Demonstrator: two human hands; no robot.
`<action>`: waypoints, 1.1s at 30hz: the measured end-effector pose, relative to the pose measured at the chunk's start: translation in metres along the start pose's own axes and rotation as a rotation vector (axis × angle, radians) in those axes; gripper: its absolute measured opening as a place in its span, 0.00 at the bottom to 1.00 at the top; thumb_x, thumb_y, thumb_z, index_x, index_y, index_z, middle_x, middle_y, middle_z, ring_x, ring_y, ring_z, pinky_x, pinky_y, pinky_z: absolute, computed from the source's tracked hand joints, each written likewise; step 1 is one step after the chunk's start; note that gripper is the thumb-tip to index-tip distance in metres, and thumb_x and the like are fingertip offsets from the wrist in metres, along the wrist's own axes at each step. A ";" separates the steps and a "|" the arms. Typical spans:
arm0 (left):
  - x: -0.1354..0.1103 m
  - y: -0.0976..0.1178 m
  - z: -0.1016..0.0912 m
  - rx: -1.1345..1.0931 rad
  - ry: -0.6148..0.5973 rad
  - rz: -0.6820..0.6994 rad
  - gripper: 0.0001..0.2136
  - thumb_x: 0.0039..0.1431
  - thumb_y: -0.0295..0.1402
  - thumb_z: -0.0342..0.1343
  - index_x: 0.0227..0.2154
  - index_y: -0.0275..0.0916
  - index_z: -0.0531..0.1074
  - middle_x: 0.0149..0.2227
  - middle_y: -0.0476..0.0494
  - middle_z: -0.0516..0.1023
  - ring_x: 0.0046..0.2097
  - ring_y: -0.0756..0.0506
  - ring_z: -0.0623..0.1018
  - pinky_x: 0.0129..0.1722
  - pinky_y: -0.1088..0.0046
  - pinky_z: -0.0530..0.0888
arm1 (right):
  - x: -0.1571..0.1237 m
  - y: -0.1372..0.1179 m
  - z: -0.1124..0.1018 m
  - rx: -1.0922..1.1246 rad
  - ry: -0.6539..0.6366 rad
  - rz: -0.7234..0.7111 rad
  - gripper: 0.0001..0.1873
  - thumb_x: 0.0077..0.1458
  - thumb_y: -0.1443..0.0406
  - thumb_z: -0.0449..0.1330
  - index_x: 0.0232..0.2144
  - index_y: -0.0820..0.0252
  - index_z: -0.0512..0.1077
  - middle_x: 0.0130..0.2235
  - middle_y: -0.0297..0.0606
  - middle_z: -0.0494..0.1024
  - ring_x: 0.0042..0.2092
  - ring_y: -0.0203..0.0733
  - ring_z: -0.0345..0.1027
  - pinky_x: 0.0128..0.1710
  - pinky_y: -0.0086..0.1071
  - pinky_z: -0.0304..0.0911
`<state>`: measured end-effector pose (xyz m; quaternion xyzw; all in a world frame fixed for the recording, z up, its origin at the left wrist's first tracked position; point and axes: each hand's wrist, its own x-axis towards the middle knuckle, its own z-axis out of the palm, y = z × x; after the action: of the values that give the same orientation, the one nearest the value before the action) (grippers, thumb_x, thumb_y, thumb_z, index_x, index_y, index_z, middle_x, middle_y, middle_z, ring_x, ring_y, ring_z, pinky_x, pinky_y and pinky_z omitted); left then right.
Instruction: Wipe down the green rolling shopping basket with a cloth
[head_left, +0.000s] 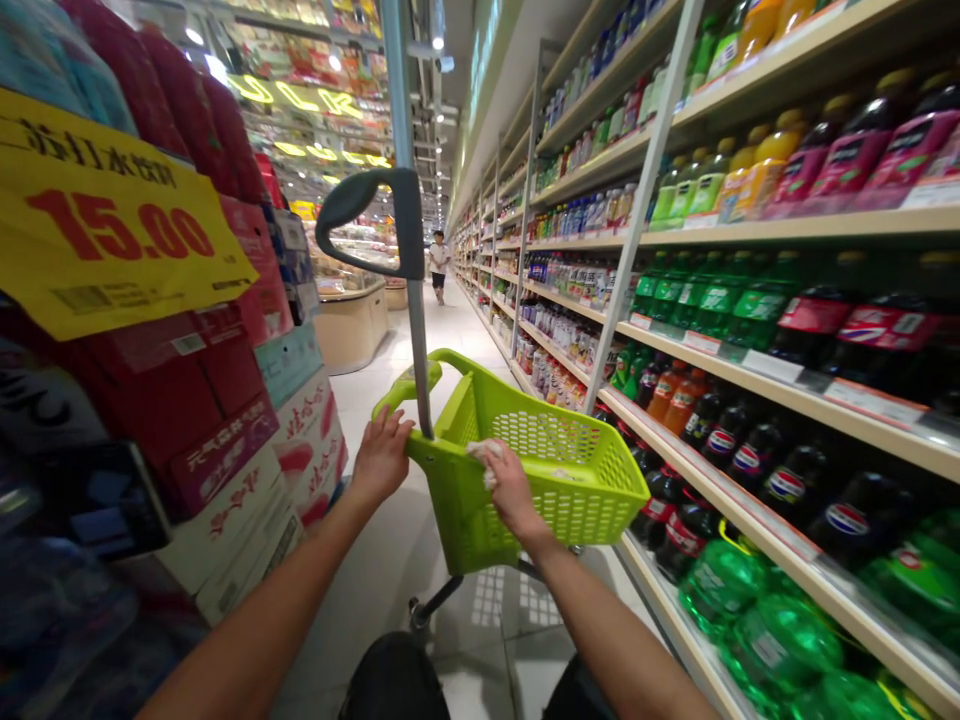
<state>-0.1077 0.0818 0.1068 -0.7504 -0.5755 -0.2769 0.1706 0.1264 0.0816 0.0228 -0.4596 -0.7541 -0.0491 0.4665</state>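
A lime-green shopping cart with a perforated basket stands right in front of me on the tiled floor. My left hand rests on its near left edge, fingers curled over the green rim just below the rounded handle part. My right hand is closed around a crumpled whitish cloth and presses it at the basket's near rim. Between my hands a grey upright pole rises from the cart, carrying a dark grey looped handle. Inside the basket I see its bare green floor in part.
Shelves of drink bottles run along the right, close to the cart. Stacked boxes and a yellow price sign stand at the left. Farther down the aisle a person is upright near a curved display counter.
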 end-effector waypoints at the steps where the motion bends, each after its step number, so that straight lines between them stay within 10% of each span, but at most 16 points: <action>1: 0.000 0.000 0.000 0.015 -0.007 -0.003 0.20 0.48 0.22 0.43 0.45 0.37 0.65 0.55 0.39 0.63 0.61 0.38 0.50 0.57 0.55 0.55 | -0.014 0.025 -0.016 -0.009 0.019 0.026 0.25 0.47 0.76 0.46 0.46 0.57 0.68 0.51 0.41 0.67 0.53 0.44 0.57 0.53 0.42 0.56; 5: 0.000 0.009 0.003 0.062 -0.012 -0.029 0.19 0.48 0.24 0.45 0.45 0.34 0.65 0.56 0.36 0.60 0.61 0.35 0.48 0.56 0.51 0.54 | -0.050 0.089 -0.061 -0.121 0.146 0.185 0.25 0.44 0.76 0.45 0.43 0.59 0.71 0.51 0.43 0.66 0.53 0.47 0.57 0.52 0.49 0.55; 13: 0.002 0.018 0.003 -0.006 -0.006 0.021 0.22 0.47 0.33 0.51 0.47 0.35 0.62 0.57 0.35 0.59 0.62 0.34 0.47 0.57 0.50 0.51 | -0.007 0.004 0.004 0.000 0.038 0.009 0.29 0.47 0.78 0.46 0.52 0.60 0.63 0.57 0.43 0.59 0.60 0.43 0.47 0.57 0.44 0.50; 21: 0.002 0.014 0.001 -0.086 0.007 0.011 0.20 0.48 0.31 0.51 0.47 0.37 0.62 0.58 0.36 0.57 0.62 0.35 0.46 0.58 0.53 0.49 | -0.080 0.110 -0.081 -0.063 0.143 0.150 0.25 0.46 0.74 0.46 0.46 0.57 0.68 0.54 0.40 0.63 0.57 0.46 0.53 0.54 0.51 0.53; 29: -0.038 0.083 0.003 -0.720 0.159 -0.358 0.23 0.47 0.26 0.49 0.49 0.37 0.59 0.56 0.37 0.60 0.57 0.41 0.60 0.55 0.61 0.59 | -0.004 -0.031 -0.046 0.461 0.024 0.338 0.19 0.44 0.68 0.48 0.38 0.61 0.70 0.44 0.41 0.73 0.47 0.46 0.65 0.49 0.43 0.59; 33: -0.053 0.111 0.011 -1.352 -0.170 -0.644 0.15 0.45 0.26 0.49 0.40 0.37 0.67 0.36 0.45 0.75 0.38 0.47 0.73 0.36 0.73 0.70 | 0.011 -0.061 -0.043 0.640 -0.177 0.548 0.16 0.42 0.63 0.51 0.37 0.59 0.66 0.31 0.35 0.76 0.31 0.43 0.69 0.32 0.35 0.66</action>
<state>-0.0087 0.0158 0.0729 -0.5050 -0.4823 -0.5472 -0.4615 0.1080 0.0318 0.0767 -0.4774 -0.6185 0.3527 0.5148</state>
